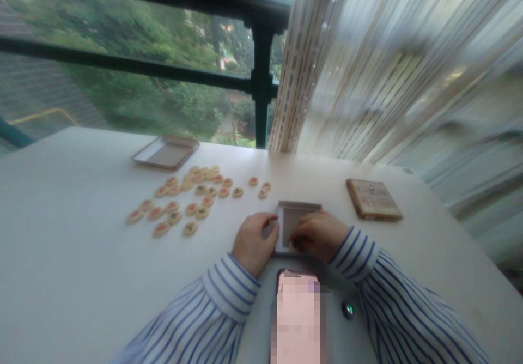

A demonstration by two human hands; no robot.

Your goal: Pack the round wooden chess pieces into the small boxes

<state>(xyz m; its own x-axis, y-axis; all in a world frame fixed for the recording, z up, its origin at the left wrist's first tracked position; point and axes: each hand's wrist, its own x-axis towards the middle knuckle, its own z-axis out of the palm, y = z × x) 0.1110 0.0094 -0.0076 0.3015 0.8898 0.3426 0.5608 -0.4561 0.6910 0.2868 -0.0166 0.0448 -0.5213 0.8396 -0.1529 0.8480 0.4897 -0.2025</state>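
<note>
A shallow open box [300,205] lies on the white table in front of me. My left hand [256,240] grips its left wall between thumb and fingers. Reaching over the right side, my right hand [321,234] has its fingers pinched down at the near left corner inside the box. Under those fingertips a pale round Chinese chess piece [291,246] shows in part; the rest is covered by the fingers. Many more Chinese chess pieces [190,229], pale discs with red or black characters, are scattered left of the box, a few of them [254,181] just beyond my left hand.
The table [81,277] also bears an open shallow tray [163,167] at the far left and a flat box with printed characters [373,199] at the right. A phone [298,320], partly pixelated, and a small dark round object [348,309] lie near me. String curtains [347,80] hang behind.
</note>
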